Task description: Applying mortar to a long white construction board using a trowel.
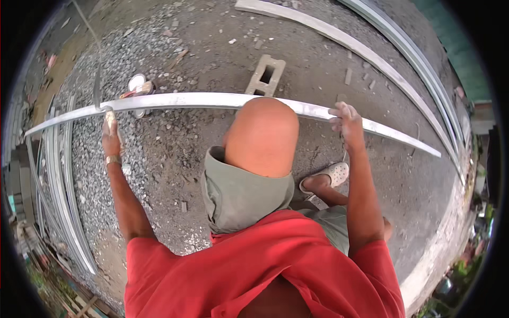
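Note:
A long, narrow silvery metal bar [196,100] spans the view from left to right. My left hand [111,138] is closed at its lower edge toward the left end, fingers whitened; what lies under them is partly hidden. Over the bar's right part, my right hand [348,123] has bent fingers spread apart, pointing left along the metal, also marked white. Between the hands, my bent knee [262,132] covers a piece of the bar. Just beyond the bar a hollow concrete block [269,74] shows, partly hidden by bar and knee.
An open can with white on it [137,82] and a paintbrush [144,89] sit past the bar. Grey gravel [124,58] covers the left ground. More metal bars lie at left [62,185] and far right [411,53], beside a pale plank [339,36]. A thin rod-like strand [90,32] runs from top left.

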`<action>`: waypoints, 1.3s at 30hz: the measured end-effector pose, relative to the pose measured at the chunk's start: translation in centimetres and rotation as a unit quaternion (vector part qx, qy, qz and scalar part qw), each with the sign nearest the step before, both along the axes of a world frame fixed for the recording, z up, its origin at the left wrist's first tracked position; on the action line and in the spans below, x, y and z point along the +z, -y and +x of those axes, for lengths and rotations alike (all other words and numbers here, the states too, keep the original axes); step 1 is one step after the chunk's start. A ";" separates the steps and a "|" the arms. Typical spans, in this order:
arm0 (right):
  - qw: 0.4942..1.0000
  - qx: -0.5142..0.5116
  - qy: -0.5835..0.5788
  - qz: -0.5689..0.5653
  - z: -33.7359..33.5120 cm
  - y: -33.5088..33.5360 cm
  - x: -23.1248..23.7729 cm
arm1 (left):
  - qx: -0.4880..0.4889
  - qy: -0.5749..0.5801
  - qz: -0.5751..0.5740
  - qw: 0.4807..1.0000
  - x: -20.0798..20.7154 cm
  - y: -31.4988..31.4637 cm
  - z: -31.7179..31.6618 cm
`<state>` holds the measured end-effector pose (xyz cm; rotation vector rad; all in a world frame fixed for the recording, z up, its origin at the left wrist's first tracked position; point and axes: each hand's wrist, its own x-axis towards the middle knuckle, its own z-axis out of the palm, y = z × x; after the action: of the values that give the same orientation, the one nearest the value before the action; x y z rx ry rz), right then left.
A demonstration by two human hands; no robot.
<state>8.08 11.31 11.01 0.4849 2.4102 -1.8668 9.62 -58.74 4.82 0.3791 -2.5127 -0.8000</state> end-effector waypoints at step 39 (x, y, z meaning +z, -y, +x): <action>0.829 -0.339 0.337 0.291 19.4 -34.3 -9.4 | -0.581 0.506 -0.124 0.626 -2.5 -56.1 -15.7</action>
<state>27.47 45.65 1.60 1.8649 2.3363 -0.7075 -6.13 -2.63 2.31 -1.5234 -3.7695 -0.6350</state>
